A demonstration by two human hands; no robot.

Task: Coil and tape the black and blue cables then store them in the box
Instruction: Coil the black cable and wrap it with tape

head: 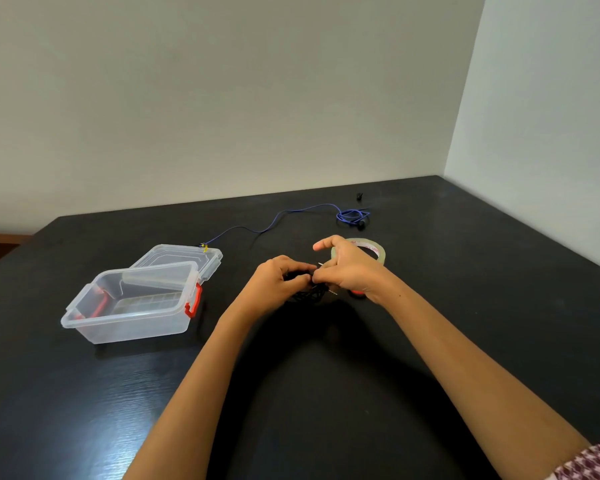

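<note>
My left hand [278, 280] grips a bundle of black cable [307, 295] just above the dark table, fingers curled round it. My right hand [347, 271] meets it from the right and pinches the same bundle, index finger raised; a small metal plug tip shows below the hands. The blue cable [291, 213] lies uncoiled across the far table, its loose loops at the back right and its yellow-tipped end by the box lid. The clear plastic box [84, 317] with red latches stands open on the left.
A roll of clear tape [378, 251] lies just behind my right hand. A small red object [356, 292] peeks out under my right wrist. The box lid [187, 252] lies behind the box. Walls close the table at back and right.
</note>
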